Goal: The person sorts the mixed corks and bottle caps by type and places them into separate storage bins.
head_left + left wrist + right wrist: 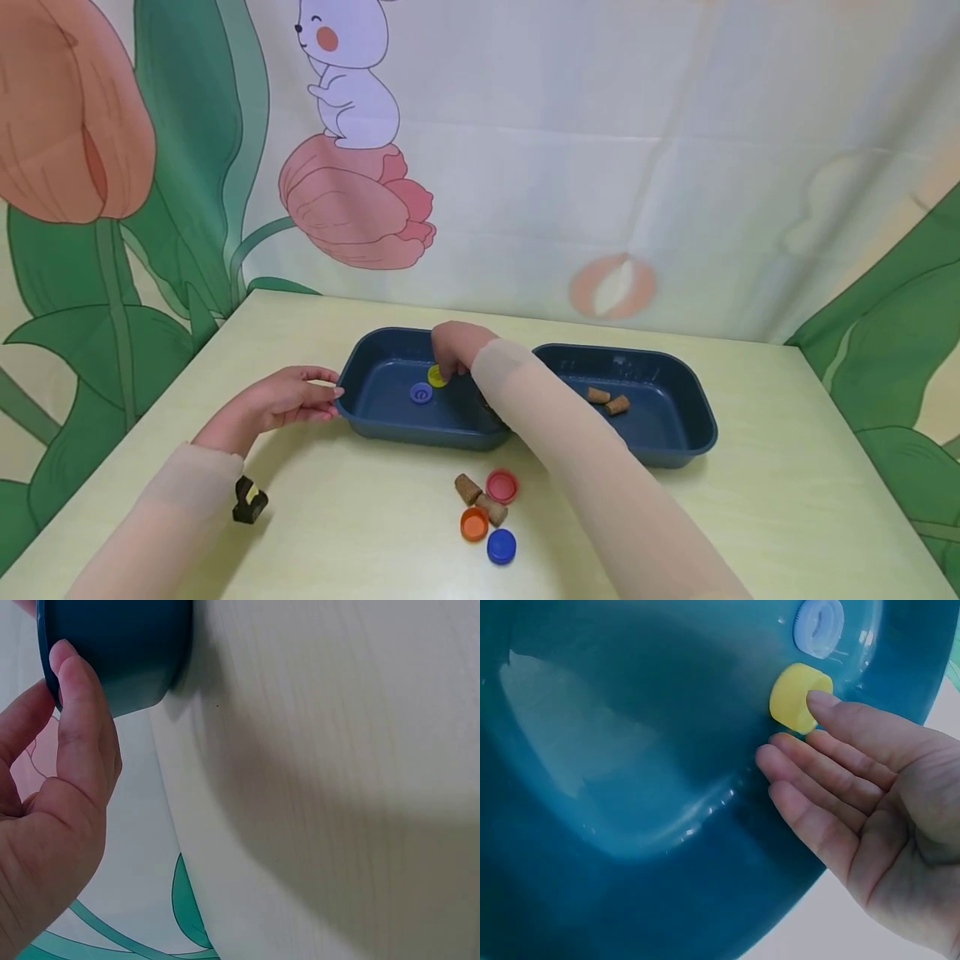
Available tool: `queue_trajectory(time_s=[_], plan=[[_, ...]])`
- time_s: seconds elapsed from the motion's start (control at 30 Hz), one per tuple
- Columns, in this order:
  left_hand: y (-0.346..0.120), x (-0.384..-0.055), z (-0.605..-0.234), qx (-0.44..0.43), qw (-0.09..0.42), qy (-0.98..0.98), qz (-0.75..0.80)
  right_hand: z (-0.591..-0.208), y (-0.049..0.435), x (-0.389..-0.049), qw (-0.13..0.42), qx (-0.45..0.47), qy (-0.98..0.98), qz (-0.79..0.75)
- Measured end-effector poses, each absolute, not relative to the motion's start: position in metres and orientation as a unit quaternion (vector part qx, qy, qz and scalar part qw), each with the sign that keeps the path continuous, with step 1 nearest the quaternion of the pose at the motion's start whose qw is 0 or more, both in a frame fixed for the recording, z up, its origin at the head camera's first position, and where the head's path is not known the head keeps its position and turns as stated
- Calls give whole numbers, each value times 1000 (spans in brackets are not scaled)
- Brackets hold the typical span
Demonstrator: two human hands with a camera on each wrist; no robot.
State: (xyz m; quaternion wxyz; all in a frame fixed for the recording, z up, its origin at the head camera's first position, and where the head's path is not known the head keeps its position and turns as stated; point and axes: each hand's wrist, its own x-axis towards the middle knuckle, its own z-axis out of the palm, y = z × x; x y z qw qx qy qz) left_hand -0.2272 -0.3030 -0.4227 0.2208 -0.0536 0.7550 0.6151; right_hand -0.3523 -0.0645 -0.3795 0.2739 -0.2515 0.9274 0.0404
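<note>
Parted fingers [832, 776], perhaps against yellow cap [790, 697]

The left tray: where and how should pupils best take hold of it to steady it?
Probably pinch the left tray by its thin raised rim at the left end, coming from the left, as the left hand does. That edge fits between thumb and fingers; the opposite end faces the right tray.
</note>
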Motion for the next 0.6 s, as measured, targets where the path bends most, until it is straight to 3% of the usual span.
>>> queue_trajectory(time_s=[0.23, 0.6], plan=[[-300, -227, -421, -50, 224, 757, 611, -350, -48, -341, 254, -285, 924, 10], [-299, -227, -417, -58, 227, 760, 606, -298, -4, -317, 171, -401, 899, -47]])
